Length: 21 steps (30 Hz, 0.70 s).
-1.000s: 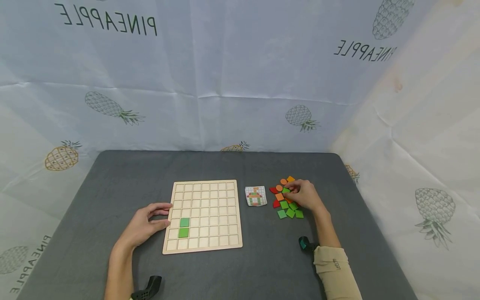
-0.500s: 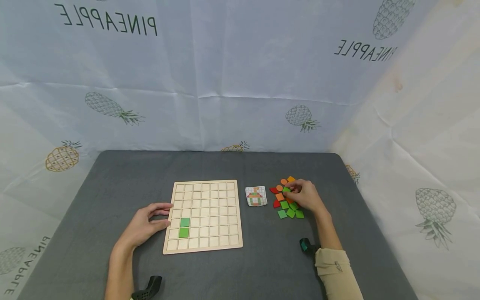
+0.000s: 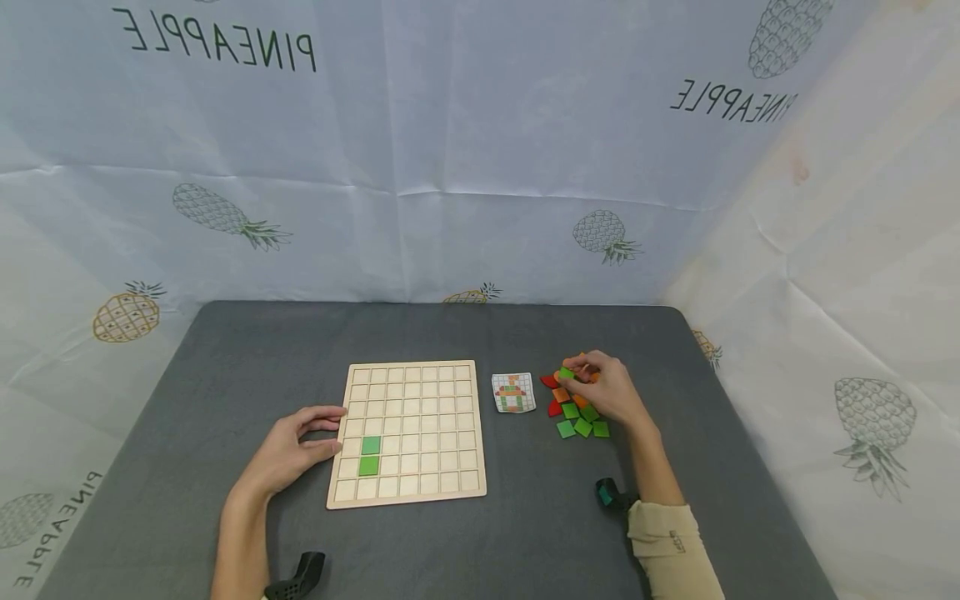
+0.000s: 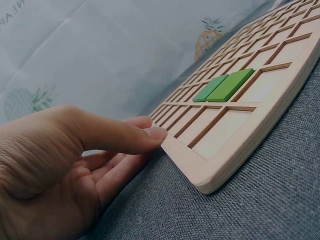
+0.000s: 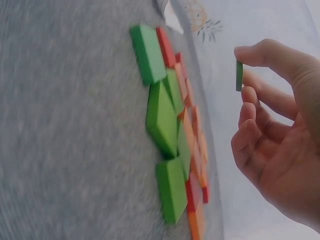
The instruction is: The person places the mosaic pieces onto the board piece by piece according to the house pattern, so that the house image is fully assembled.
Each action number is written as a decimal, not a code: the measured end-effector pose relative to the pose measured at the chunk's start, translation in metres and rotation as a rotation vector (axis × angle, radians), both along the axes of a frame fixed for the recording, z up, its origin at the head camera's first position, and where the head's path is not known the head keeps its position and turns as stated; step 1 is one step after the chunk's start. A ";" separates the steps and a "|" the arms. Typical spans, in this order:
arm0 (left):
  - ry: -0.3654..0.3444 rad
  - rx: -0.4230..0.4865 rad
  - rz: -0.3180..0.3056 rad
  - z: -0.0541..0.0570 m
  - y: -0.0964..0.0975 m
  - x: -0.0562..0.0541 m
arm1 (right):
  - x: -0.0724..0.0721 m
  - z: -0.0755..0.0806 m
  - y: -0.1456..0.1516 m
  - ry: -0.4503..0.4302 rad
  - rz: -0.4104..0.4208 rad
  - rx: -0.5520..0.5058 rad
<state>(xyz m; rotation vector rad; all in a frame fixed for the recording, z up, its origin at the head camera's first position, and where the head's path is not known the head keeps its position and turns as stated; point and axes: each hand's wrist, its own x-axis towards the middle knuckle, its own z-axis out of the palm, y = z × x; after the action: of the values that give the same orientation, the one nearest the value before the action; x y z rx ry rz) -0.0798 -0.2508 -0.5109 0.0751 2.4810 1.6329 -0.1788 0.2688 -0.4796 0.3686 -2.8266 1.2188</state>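
A pale wooden grid board [image 3: 426, 421] lies on the table's left half. Two green square tiles, one bluish green [image 3: 371, 445] and one brighter [image 3: 368, 466], sit in neighbouring cells near its lower left. My left hand [image 3: 288, 446] touches the board's left edge with thumb and fingertips apart; in the left wrist view the thumb tip [image 4: 157, 133] is right at the rim. Between thumb and finger my right hand [image 3: 613, 393] pinches a green square tile [image 5: 239, 76], held on edge above the loose tiles. Its remaining fingers are loosely bent in the right wrist view.
Under the right hand lies a pile of loose tiles: several green squares [image 3: 583, 427], red pieces [image 3: 554, 408] and orange pieces [image 3: 560, 395], partly hidden. Between board and pile lies a small printed pattern card [image 3: 513, 393]. A pineapple-print curtain [image 3: 480, 242] hangs behind the grey table [image 3: 510, 542].
My right hand has lifted the green tile off the pile and shifted it slightly left. The left hand and the board have stayed in place.
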 end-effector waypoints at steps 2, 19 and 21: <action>0.001 0.007 -0.003 0.000 0.000 0.000 | 0.002 0.003 -0.004 0.006 0.003 -0.002; -0.001 -0.011 -0.005 0.001 -0.001 0.000 | 0.015 0.022 -0.052 0.059 0.100 -0.115; 0.001 -0.011 -0.007 0.001 0.000 0.000 | 0.017 0.022 -0.058 0.084 0.105 -0.103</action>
<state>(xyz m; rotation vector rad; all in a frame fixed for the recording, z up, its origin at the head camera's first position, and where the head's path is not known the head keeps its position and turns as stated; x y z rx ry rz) -0.0798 -0.2511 -0.5098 0.0829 2.4879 1.6166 -0.1621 0.2104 -0.4571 0.5558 -2.6922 1.3274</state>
